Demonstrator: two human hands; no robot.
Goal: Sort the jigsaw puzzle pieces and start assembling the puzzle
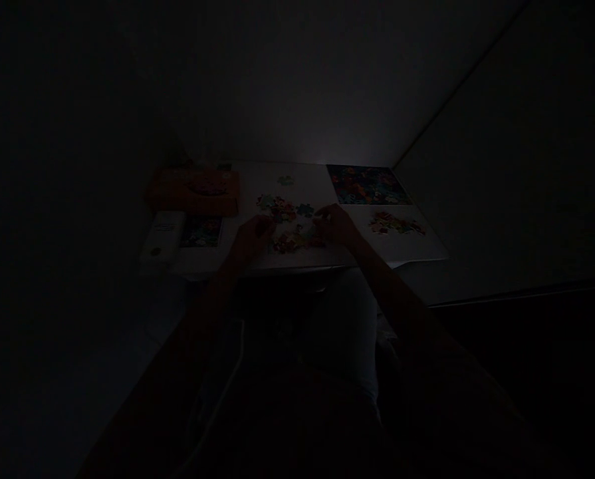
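The scene is very dark. On the white table [310, 184], my left hand [254, 237] is curled at the left side of a cluster of jigsaw puzzle pieces [278, 207]. Whatever its fingertips pinch is lost in shadow. My right hand [335, 225] has its fingers bent together beside a blue puzzle piece [305, 210]; a small pale patch shows at the fingertips, too dim to name. Between the hands and nearer to me lies a heap of loose puzzle pieces [297, 241]. A greenish piece [286, 180] lies apart toward the back.
A colourful picture sheet [369, 185] lies at the back right, with another pile of puzzle pieces [395, 223] in front of it. At the left are an orange box [192, 191], a white box [162, 234] and a small picture card [201, 231]. A wall rises behind the table.
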